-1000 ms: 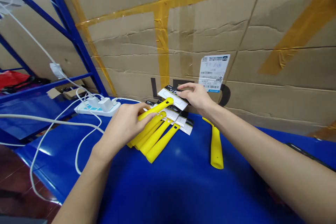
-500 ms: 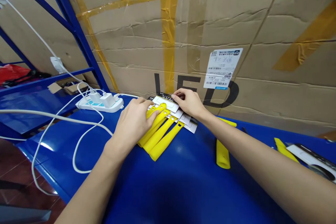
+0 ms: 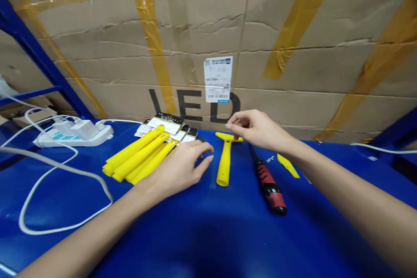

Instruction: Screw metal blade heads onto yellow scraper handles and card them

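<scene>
My left hand (image 3: pixel 187 163) is open, fingers apart and reaching rightward beside a yellow T-shaped scraper handle (image 3: pixel 224 163), not touching it. Over the crosspiece of that handle hovers my right hand (image 3: pixel 254 128). Its fingers are loosely curled, and I see nothing held in them. Left of my left hand lie several yellow handles (image 3: pixel 137 152) side by side, their ends over a fanned pile of black-and-white cards (image 3: pixel 166 122). My left hand partly covers the nearest handles.
Right of the single handle lies a red-and-black screwdriver (image 3: pixel 270 189), with small screws (image 3: pixel 270 159) and another yellow piece (image 3: pixel 288 165) beyond. A white power strip (image 3: pixel 94 137) with looping cables sits at left. A large cardboard box (image 3: pixel 130 56) stands behind the blue table (image 3: pixel 208 239).
The view has turned right. Both hands have left the yellow handles and the cards and moved right, toward the single scraper handle. The screwdriver has come into view.
</scene>
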`<state>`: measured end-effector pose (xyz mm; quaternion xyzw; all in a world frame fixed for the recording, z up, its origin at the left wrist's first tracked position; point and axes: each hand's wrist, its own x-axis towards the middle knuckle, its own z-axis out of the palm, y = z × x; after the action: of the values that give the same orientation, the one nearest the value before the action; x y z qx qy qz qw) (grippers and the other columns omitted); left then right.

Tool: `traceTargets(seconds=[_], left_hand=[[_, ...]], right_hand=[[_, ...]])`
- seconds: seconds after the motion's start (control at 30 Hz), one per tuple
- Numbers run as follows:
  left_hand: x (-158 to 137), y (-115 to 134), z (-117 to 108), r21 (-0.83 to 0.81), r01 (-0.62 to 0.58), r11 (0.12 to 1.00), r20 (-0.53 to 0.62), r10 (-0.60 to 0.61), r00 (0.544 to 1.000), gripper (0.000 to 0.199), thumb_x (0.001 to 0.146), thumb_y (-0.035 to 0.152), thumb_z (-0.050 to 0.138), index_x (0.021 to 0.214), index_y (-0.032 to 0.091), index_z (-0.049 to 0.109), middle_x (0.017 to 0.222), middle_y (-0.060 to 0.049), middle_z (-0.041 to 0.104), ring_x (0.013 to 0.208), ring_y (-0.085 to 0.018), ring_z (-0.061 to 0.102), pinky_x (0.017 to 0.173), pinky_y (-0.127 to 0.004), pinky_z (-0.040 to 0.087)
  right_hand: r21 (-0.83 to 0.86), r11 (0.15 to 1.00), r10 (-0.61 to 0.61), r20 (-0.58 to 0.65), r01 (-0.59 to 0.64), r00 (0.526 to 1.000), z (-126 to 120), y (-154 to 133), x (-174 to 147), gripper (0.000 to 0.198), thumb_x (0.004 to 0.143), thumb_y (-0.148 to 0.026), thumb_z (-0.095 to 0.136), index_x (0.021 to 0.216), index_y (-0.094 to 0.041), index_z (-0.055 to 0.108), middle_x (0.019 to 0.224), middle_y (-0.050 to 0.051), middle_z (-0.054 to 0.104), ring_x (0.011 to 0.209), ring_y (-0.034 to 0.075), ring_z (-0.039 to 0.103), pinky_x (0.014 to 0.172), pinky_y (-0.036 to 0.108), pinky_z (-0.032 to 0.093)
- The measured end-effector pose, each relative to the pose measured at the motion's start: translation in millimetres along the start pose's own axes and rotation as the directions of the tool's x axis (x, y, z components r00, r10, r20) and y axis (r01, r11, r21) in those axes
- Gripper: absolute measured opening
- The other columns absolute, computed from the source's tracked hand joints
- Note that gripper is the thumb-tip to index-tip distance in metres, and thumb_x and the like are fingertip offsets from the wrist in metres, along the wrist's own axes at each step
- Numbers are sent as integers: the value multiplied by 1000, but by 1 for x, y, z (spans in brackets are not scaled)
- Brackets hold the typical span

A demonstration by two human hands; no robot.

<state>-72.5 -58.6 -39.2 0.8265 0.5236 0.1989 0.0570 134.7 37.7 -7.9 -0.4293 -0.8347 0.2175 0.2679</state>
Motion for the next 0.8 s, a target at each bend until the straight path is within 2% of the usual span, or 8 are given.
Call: traceTargets(seconds=[0.1, 0.17, 0.23, 0.33, 0.47, 0.63, 0.8], left_hand=[[28, 19, 2, 64, 10, 998, 82, -15, 997, 29, 98, 31, 47, 118, 19, 64, 109, -10, 73, 94, -24, 68, 82, -34, 52], [48, 32, 5, 172, 59, 983, 134, -82, 988, 30, 97, 34, 48, 117, 19, 64, 107, -12, 73, 95, -27, 69, 80, -36, 52], [65, 43, 11, 288, 127, 949, 158, -178, 971, 31, 95, 38, 50, 113, 18, 64, 103, -16, 73, 93, -33, 71, 77, -42, 53], [82, 53, 24, 355, 184, 916, 141, -247, 959, 32, 92, 38, 51, 110, 14, 63, 101, -23, 71, 92, -41, 71, 72, -47, 52], [89, 50, 38, 381, 199, 903, 145, -271, 951, 31, 88, 30, 55, 114, 14, 59, 104, -24, 71, 92, -40, 71, 72, -45, 52], [91, 41, 30, 365, 186, 912, 155, -256, 954, 38, 82, 30, 58, 117, 17, 56, 97, -16, 71, 86, -33, 71, 70, -40, 51], [92, 42, 15, 320, 127, 939, 146, -181, 973, 39, 82, 34, 57, 119, 21, 55, 100, -11, 71, 87, -30, 70, 74, -39, 52]], right_hand=[[-121, 988, 95, 11, -93, 995, -31, 7, -23, 14, 88, -28, 61, 85, -20, 73, 65, 0, 72, 60, 14, 62, 57, 25, 41], [-223, 963, 166, 43, -152, 985, -49, 16, -36, 12, 87, -28, 63, 88, -21, 73, 67, 0, 72, 60, 15, 62, 56, 26, 41], [-357, 911, 255, 85, -209, 963, -63, 30, -47, 11, 85, -28, 66, 90, -23, 73, 72, 1, 74, 64, 16, 65, 58, 26, 42], [-516, 806, 390, 97, -288, 916, -77, 54, -57, 14, 78, -26, 73, 91, -23, 74, 81, 4, 76, 73, 21, 69, 61, 28, 45], [-592, 732, 480, 97, -337, 872, -82, 72, -65, 19, 64, -20, 82, 81, -22, 75, 81, 8, 75, 72, 25, 70, 56, 31, 45], [-667, 656, 574, 138, -353, 807, -77, 61, -70, 24, 47, -15, 88, 55, -21, 67, 60, 5, 68, 58, 24, 67, 46, 30, 42], [-707, 600, 594, 79, -375, 801, -74, 56, -68, 28, 42, -15, 89, 61, -20, 69, 71, 8, 71, 70, 28, 71, 49, 30, 45]])
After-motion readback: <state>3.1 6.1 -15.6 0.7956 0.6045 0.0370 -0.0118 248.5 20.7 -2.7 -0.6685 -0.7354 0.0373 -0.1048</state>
